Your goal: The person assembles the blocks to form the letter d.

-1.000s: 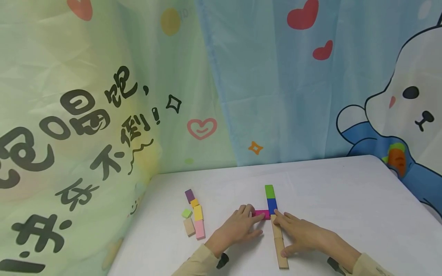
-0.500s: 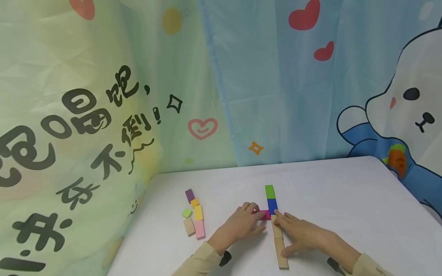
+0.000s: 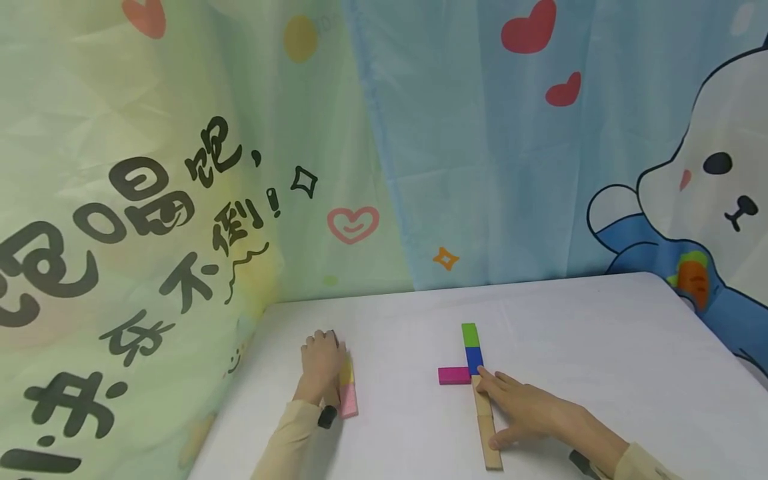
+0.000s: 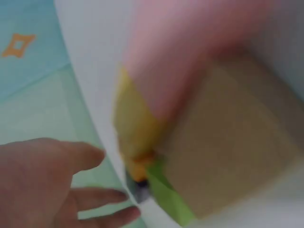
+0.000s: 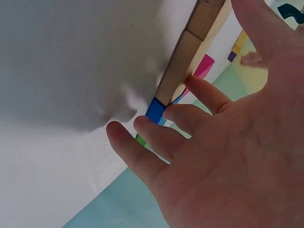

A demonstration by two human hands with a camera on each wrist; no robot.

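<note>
My left hand [image 3: 321,365] is over the group of blocks at the left. In the left wrist view its fingers are apart, close to a purple block [image 4: 139,191] that is partly hidden. Around it lie an orange block, a yellow block [image 3: 347,370], a pink block [image 3: 349,401], a light green block [image 4: 170,199] and a plain wooden block [image 4: 232,137]. My right hand [image 3: 531,408], fingers extended, touches a line of blocks: green [image 3: 470,335], blue [image 3: 474,359] and two wooden blocks [image 3: 483,403]. A magenta block [image 3: 454,376] sits crosswise at the line's left side.
All the blocks are on a white table [image 3: 408,433]. A printed curtain [image 3: 510,167] with hearts, writing and a cartoon animal hangs behind the table and along its left side.
My left hand has left the magenta block and moved left to the loose blocks. The magenta block stays against the line. My right hand has hardly moved.
</note>
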